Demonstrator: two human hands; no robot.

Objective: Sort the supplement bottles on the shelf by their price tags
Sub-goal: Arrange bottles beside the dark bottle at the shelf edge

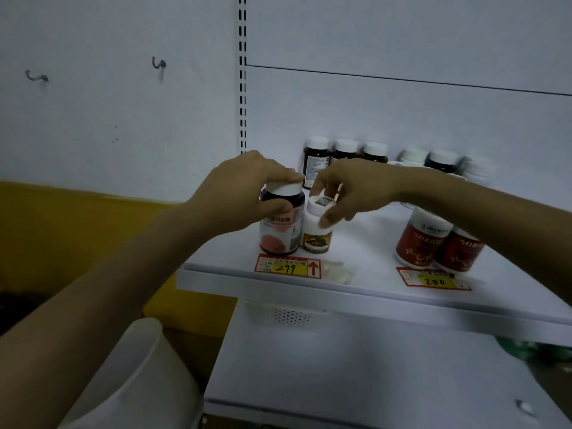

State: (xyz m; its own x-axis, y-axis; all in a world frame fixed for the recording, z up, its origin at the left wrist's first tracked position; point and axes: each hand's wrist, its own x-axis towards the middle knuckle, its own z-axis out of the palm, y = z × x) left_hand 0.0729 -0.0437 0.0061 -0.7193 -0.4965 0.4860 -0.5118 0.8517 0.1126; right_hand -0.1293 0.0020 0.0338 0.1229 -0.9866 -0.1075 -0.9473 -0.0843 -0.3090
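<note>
A dark bottle with a pink label stands at the front of the white shelf, right behind a red and yellow price tag reading 299. My left hand grips its white cap from above. Touching its right side stands a small white bottle with a green and orange label; my right hand holds it around the cap. Two red-labelled bottles stand further right behind a tag reading 200.
A row of several dark and white bottles lines the shelf's back wall. A slotted upright runs up the left of the bay. A white container sits low at the left, against a yellow surface.
</note>
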